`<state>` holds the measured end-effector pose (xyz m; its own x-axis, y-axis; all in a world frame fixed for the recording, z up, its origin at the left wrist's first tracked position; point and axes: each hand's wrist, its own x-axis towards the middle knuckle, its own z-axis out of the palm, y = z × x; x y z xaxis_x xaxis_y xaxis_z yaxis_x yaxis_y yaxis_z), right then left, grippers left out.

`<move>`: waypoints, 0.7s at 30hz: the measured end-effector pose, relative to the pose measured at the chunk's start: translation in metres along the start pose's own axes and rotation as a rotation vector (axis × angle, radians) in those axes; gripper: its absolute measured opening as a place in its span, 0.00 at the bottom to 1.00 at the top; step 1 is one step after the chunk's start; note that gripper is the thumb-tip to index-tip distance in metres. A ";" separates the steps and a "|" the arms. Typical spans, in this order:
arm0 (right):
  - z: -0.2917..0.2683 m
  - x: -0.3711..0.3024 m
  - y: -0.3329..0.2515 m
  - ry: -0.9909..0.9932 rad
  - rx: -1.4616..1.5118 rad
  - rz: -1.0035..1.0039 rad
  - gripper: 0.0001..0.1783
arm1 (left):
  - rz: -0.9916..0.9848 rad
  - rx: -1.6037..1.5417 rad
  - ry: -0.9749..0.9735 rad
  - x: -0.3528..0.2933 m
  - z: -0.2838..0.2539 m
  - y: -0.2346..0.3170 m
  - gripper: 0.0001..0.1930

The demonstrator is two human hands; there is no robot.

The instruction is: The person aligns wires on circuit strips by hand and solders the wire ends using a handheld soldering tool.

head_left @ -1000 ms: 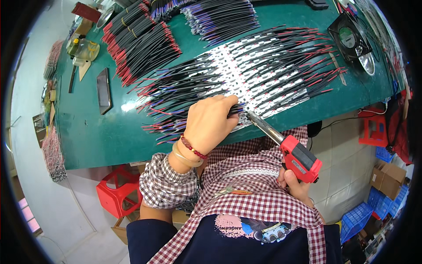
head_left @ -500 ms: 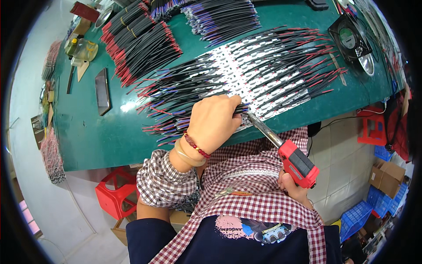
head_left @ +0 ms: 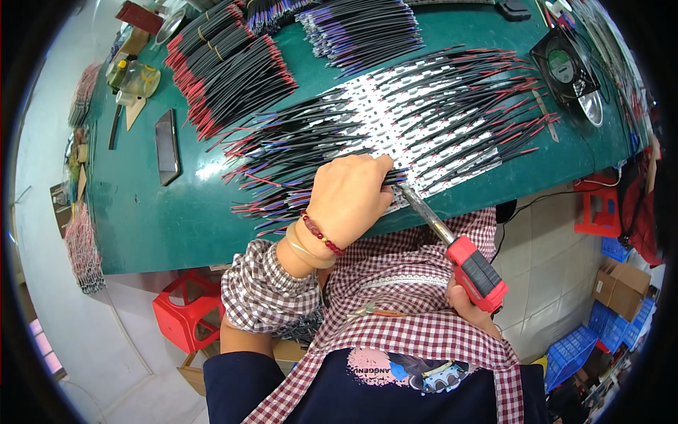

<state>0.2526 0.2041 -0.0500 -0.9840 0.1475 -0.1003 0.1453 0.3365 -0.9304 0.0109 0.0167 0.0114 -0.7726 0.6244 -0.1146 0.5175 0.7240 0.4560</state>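
On the bench lies a white circuit board panel [head_left: 402, 146], with rows of short black wires [head_left: 282, 145] fanning off both sides. Their ends show red or blue-violet. My left hand [head_left: 349, 192] rests over the panel's near edge, its thumb and fingers pinched on a black wire [head_left: 399, 177]. From the right, my right hand [head_left: 465, 304] grips a red and black soldering gun [head_left: 479, 272] by its handle. Its metal tip reaches the board right beside my left fingertips. The exact joint under the tip is too small to make out.
Bundled black wires with red ends [head_left: 240, 78] and a blue-ended pile [head_left: 360, 32] lie farther back. A phone [head_left: 167, 147] is at left, near a yellow-capped bottle [head_left: 141, 80]. A small fan [head_left: 563, 65] stands at right. Red stools [head_left: 185, 311] are below the bench.
The soldering gun's body has dropped slightly, while its tip stays near my left fingertips. My left hand has shifted slightly right in the picture, still pinching; the bench view has shifted slightly too.
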 end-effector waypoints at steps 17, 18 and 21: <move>-0.002 0.000 -0.003 -0.011 0.092 0.115 0.10 | 0.007 0.016 -0.012 0.003 -0.002 0.002 0.06; -0.004 0.002 -0.008 0.000 0.129 0.120 0.09 | 0.007 0.016 -0.014 0.004 -0.002 0.002 0.06; -0.002 0.003 -0.011 0.017 0.164 0.110 0.07 | 0.004 0.025 -0.011 0.002 -0.001 0.002 0.06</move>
<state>0.2477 0.2024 -0.0396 -0.9610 0.1913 -0.1996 0.2314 0.1615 -0.9593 0.0097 0.0194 0.0129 -0.7666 0.6302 -0.1232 0.5295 0.7289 0.4339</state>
